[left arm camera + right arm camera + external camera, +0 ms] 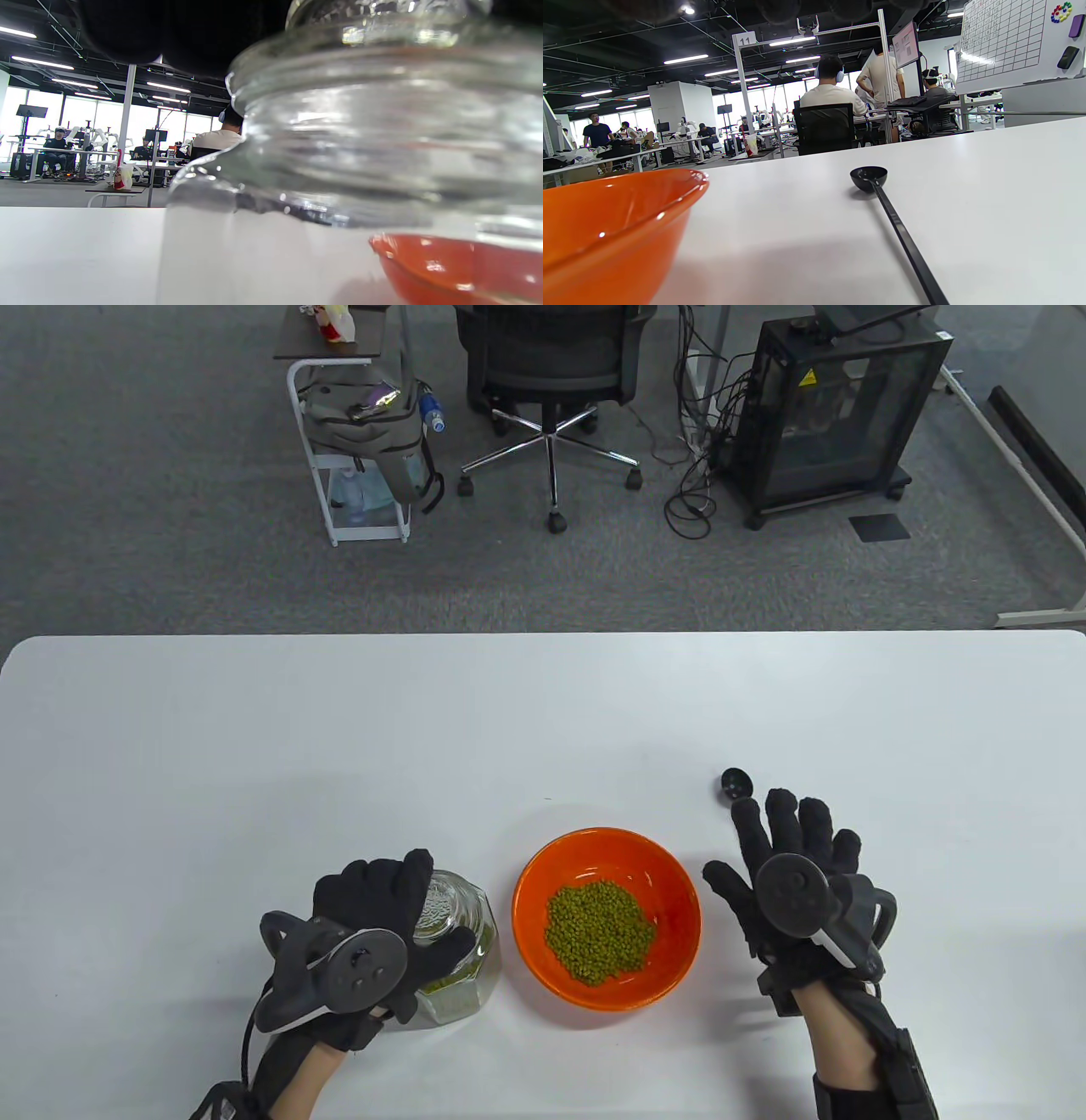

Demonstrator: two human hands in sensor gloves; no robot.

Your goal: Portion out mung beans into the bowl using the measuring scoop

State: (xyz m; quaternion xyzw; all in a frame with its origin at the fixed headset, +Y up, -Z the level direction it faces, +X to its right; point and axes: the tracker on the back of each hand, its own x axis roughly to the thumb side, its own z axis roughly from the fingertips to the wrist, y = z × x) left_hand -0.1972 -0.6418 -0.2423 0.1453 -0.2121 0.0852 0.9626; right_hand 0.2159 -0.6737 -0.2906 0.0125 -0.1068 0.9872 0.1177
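Observation:
An orange bowl (543, 869) with a heap of green mung beans (599, 931) stands near the table's front edge. To its left, my left hand (399, 916) grips an open glass jar (462, 963) that holds some beans; the jar's neck (382, 127) fills the left wrist view. A black measuring scoop (735, 784) lies flat on the table right of the bowl, with its cup (869, 176) empty and its handle running under my right hand (785, 844). That hand hovers flat with spread, straight fingers above the handle and holds nothing.
The white table (339, 746) stretches wide behind the bowl. Beyond its far edge are an office chair (551, 373), a cart with a backpack (365, 432) and a black cabinet (836, 415) on the floor. The bowl's rim (628, 190) shows at the left in the right wrist view.

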